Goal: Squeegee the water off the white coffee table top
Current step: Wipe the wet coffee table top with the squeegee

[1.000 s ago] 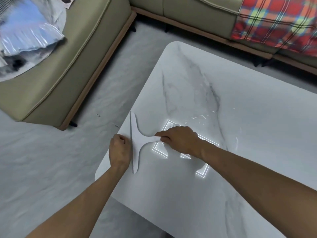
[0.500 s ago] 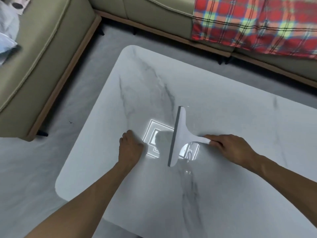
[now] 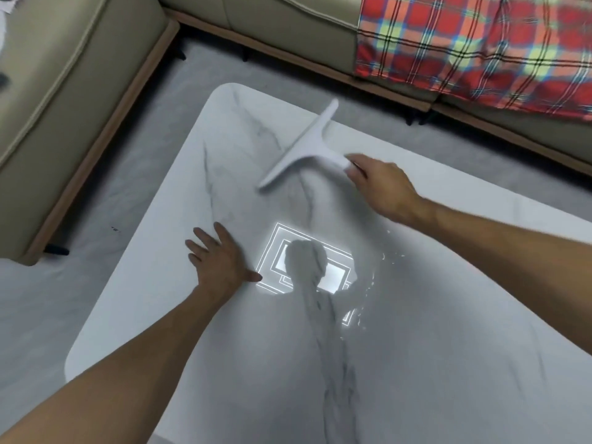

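Observation:
The white marble-veined coffee table top (image 3: 448,331) fills the lower right of the head view. My right hand (image 3: 382,184) grips the handle of a white T-shaped squeegee (image 3: 304,145), whose blade lies slanted over the table's far left part, near the back edge. My left hand (image 3: 217,261) presses flat on the table near its left edge, fingers spread. A trail of water drops (image 3: 371,283) glints right of a bright ceiling-light reflection (image 3: 307,267) between my arms.
A beige sofa section (image 3: 64,107) stands left of the table and another (image 3: 272,24) runs along the back, with a red plaid blanket (image 3: 480,46) draped over it. Grey floor (image 3: 38,315) surrounds the table.
My right hand has carried the squeegee from the table's left edge rightward, then away toward the far edge, turning its blade slanted. My left hand has opened flat on the table.

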